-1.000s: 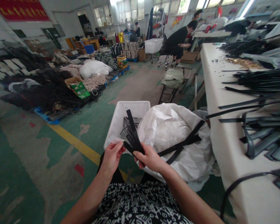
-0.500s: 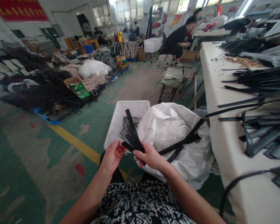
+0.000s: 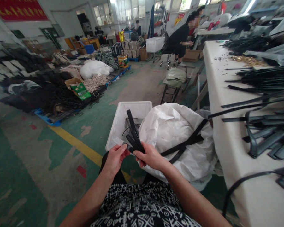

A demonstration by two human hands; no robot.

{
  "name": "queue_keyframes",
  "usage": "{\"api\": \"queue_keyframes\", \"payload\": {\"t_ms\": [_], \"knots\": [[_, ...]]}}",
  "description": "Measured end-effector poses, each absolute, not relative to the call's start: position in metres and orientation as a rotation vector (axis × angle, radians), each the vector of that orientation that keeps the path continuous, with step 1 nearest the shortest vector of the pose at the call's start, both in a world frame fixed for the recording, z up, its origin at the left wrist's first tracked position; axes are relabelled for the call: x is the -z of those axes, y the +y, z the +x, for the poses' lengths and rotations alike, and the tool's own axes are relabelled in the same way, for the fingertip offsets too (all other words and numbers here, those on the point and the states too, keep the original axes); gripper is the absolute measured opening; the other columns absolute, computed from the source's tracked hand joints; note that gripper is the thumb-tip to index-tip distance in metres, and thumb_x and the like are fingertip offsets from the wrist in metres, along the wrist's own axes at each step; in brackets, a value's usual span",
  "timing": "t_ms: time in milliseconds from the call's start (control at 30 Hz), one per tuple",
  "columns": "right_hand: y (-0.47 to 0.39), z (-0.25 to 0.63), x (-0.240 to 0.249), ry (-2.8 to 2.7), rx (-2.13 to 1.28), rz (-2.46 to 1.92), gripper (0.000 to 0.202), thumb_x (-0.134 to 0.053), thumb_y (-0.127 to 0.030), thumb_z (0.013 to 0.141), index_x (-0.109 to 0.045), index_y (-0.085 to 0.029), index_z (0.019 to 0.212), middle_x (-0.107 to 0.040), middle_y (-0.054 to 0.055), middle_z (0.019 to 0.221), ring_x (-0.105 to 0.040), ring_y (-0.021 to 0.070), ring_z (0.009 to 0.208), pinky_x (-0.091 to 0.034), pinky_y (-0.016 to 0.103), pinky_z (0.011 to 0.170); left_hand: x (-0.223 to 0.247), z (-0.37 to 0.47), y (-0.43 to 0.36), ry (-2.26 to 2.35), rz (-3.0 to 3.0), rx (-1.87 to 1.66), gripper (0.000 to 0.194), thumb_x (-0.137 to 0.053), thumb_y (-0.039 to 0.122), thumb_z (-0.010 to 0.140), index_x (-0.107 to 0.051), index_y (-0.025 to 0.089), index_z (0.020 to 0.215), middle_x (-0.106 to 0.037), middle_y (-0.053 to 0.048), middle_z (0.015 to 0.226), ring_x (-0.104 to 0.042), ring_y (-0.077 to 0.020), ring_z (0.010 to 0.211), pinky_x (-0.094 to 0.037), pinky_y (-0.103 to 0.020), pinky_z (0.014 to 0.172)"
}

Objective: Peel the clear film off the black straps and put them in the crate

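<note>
My right hand is closed round a bunch of black straps, which fan out up and to the left. The thumb and fingers of my left hand pinch the end of one black strap beside the bunch. A small clear plastic piece sticks out above the left fingertips. Behind the hands stands a white plastic bin with thin dark strips in it. Just to the right, a white sack has long black straps lying across it.
On the right, a cloth-covered table carries piles of black straps and small gold pieces. A stool holds folded cloth. A seated person works farther back. Heaped goods lie on pallets at left.
My left thumb and fingers have closed on the end of a strap beside the bunch. The clear piece now stands out above them. The seated person has shifted slightly.
</note>
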State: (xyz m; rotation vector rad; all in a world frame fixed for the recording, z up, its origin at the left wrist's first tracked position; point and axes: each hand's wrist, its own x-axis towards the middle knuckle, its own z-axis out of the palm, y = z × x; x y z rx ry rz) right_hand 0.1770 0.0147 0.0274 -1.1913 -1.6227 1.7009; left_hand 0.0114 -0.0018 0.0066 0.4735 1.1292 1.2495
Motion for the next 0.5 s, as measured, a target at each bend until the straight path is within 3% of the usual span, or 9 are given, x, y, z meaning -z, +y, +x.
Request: {"api": "queue_keyframes", "payload": {"t_ms": [200, 333, 500], "knots": [[0.02, 0.197, -0.053, -1.713, -1.608, -1.203, 0.013, -0.056, -0.028, 0.083, -0.047, -0.02, 0.087, -0.064, -0.002, 0.069, -0.059, 0.0094, 0.044, -0.044, 0.018, 0.038, -0.008, 0.0, 0.014, 1.09, 0.301, -1.302, 0.023, -0.082, 0.025, 0.062, -0.064, 0.013, 0.07, -0.068, -0.001, 0.064, -0.062, -0.0107, 0.054, -0.052, -0.021, 0.053], [0.019, 0.213, -0.065, -1.816, -1.388, -1.261, 0.013, -0.058, -0.028, 0.082, -0.047, -0.02, 0.083, -0.06, -0.005, 0.062, -0.056, 0.0087, 0.039, -0.041, 0.018, 0.038, -0.013, -0.003, 0.02, 1.1, 0.208, -1.296, 0.019, -0.08, 0.02, 0.065, -0.063, 0.014, 0.068, -0.066, 0.0, 0.057, -0.061, -0.0102, 0.051, -0.053, -0.02, 0.052], [0.022, 0.2, -0.072, -1.883, -1.275, -1.313, 0.009, -0.055, -0.025, 0.083, -0.047, -0.02, 0.082, -0.058, -0.005, 0.061, -0.055, 0.0081, 0.039, -0.038, 0.018, 0.039, -0.017, 0.022, 0.015, 0.954, 0.299, -1.138, 0.02, -0.08, 0.022, 0.066, -0.065, 0.011, 0.073, -0.069, -0.003, 0.065, -0.063, -0.0105, 0.055, -0.053, -0.02, 0.054]]}}
